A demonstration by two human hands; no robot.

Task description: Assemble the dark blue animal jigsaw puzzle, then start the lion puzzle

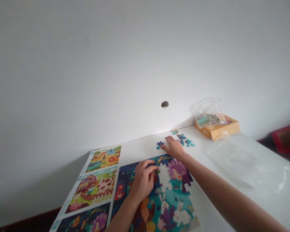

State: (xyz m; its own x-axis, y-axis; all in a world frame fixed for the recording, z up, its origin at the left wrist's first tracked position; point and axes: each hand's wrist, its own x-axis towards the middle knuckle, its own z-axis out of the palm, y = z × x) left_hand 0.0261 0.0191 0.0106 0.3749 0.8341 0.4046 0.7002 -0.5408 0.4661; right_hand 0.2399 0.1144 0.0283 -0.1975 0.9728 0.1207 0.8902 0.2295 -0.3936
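A partly joined jigsaw puzzle with rabbits and a purple peacock-like bird lies on the white table, with a white gap in its upper middle. My left hand rests over the puzzle just left of that gap. Its bent fingers and thumb close on a small dark green puzzle piece, mostly hidden. Beyond the puzzle's top edge, my right hand is open, fingers apart. A loose blue piece lies by its thumb tip. Several more loose pieces lie beyond and right of that hand.
On the left lies a sheet of printed pictures. An orange box with a clear bag of pieces on it stands at the back right. Clear plastic spreads over the table's right side. The wall has a hole.
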